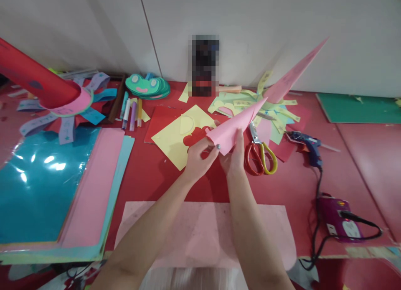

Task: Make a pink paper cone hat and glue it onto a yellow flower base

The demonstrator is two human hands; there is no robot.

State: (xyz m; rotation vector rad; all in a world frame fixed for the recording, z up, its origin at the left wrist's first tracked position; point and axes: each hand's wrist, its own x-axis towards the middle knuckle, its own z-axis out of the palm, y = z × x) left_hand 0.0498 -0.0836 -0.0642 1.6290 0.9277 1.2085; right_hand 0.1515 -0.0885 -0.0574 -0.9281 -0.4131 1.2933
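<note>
Both of my hands hold a pink paper cone over the middle of the table, its tip aimed up and to the right. My left hand pinches the lower left edge of the cone between thumb and fingers. My right hand grips its underside, thumb on the near face. Below lie a yellow paper sheet and a red scalloped paper shape, partly covered by my hands. Scissors with one red and one yellow handle rest just right of my right hand.
A glue gun lies at right, its cord running to a purple power box. Another pink cone stands behind the scissors. Coloured sheets, markers, frog cutouts and a red paper tube occupy the left.
</note>
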